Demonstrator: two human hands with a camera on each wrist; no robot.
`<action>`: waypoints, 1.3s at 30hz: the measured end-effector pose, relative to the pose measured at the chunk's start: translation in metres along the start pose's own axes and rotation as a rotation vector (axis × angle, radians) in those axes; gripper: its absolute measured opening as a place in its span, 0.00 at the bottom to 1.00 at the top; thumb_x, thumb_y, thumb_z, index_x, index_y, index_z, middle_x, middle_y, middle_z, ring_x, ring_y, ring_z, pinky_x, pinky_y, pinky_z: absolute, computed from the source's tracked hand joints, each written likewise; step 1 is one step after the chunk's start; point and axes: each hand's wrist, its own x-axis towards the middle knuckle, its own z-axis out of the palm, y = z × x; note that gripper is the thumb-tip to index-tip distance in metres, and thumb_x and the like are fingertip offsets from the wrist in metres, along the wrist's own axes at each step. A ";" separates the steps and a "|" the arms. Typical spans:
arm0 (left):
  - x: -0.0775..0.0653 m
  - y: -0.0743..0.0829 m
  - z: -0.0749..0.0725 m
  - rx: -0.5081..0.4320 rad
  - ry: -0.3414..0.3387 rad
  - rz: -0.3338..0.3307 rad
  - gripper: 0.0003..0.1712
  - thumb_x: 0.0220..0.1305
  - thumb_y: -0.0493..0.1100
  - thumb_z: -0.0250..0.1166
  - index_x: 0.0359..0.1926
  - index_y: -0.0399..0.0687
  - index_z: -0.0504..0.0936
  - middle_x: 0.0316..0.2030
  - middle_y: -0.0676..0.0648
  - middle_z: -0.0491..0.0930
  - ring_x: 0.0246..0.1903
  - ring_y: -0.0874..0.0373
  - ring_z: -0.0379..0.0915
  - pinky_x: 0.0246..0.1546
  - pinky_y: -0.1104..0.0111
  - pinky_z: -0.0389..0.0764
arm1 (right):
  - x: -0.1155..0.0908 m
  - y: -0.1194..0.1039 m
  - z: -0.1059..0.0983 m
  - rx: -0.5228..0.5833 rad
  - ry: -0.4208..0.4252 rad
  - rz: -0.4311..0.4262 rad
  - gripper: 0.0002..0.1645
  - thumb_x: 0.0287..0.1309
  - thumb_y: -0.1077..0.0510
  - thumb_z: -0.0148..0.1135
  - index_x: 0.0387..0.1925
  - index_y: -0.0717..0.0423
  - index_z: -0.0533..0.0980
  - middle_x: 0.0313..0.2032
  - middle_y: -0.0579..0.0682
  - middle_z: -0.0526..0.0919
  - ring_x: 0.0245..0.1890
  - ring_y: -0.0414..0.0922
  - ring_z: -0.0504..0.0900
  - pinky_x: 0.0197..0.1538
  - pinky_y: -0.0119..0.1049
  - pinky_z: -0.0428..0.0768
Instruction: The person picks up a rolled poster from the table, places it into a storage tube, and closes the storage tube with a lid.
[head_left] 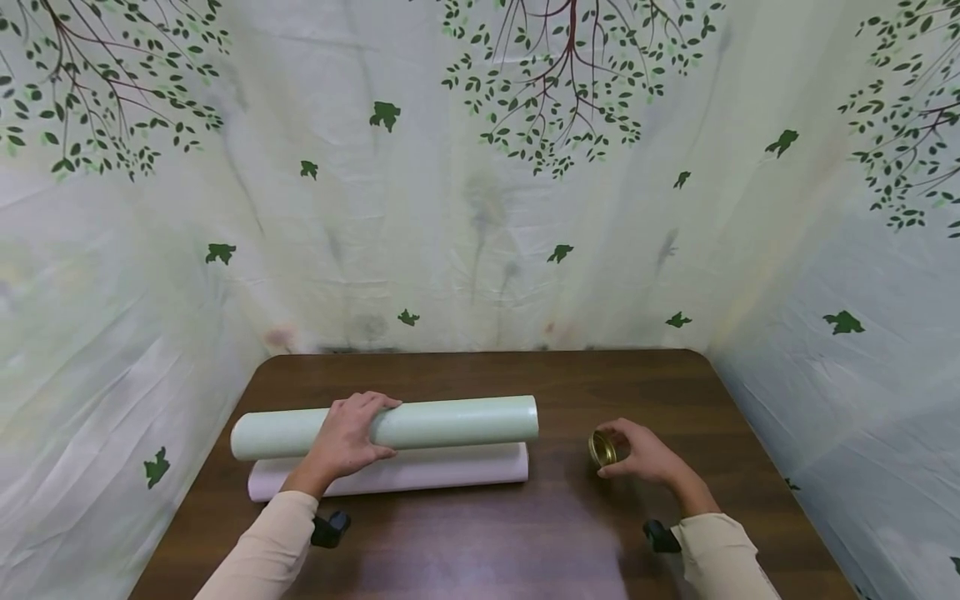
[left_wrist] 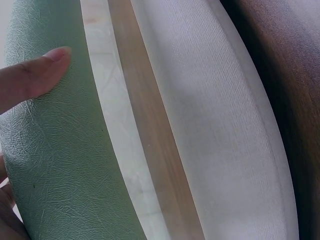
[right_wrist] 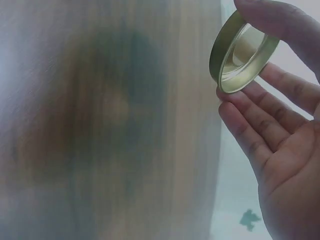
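My left hand [head_left: 348, 433] grips a pale green roll [head_left: 457, 422] from above, thumb on the near side and fingers over the far side. The green roll is held up off the tabletop; in the left wrist view its textured surface [left_wrist: 70, 150] shows apart from the other roll. That other roll, pale pinkish-white [head_left: 450, 468], lies on the table just nearer to me, beside the green one. To the right, my right hand [head_left: 645, 454] pinches a shallow gold metallic ring [right_wrist: 217, 55] between thumb and fingertips, above the table. Exactly what the ring belongs to is unclear.
A dark brown wooden table [head_left: 480, 533] with rounded far corners lies before me. Pale curtains [head_left: 480, 250] printed with leaves and branches enclose its far side and both flanks. A small black device [head_left: 330, 529] is at my left wrist, another [head_left: 662, 536] at the right.
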 end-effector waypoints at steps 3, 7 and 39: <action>0.000 0.001 0.001 -0.004 0.001 0.004 0.38 0.34 0.44 0.83 0.52 0.48 0.80 0.48 0.47 0.80 0.49 0.45 0.74 0.50 0.45 0.67 | 0.003 -0.005 -0.001 0.021 0.002 0.008 0.40 0.42 0.51 0.78 0.56 0.61 0.72 0.50 0.55 0.77 0.48 0.57 0.77 0.49 0.56 0.76; -0.001 0.002 0.002 -0.005 0.004 0.010 0.38 0.34 0.44 0.83 0.52 0.47 0.80 0.48 0.46 0.80 0.49 0.44 0.74 0.50 0.45 0.67 | 0.007 -0.010 -0.002 0.013 -0.002 0.013 0.40 0.43 0.51 0.78 0.57 0.60 0.72 0.51 0.54 0.77 0.49 0.57 0.77 0.50 0.57 0.75; -0.001 0.004 0.002 -0.019 0.005 0.011 0.38 0.34 0.43 0.83 0.52 0.47 0.80 0.48 0.46 0.79 0.49 0.44 0.74 0.50 0.45 0.67 | 0.030 -0.041 0.011 0.317 0.072 -0.111 0.36 0.49 0.66 0.72 0.59 0.71 0.69 0.45 0.62 0.79 0.44 0.58 0.78 0.50 0.61 0.73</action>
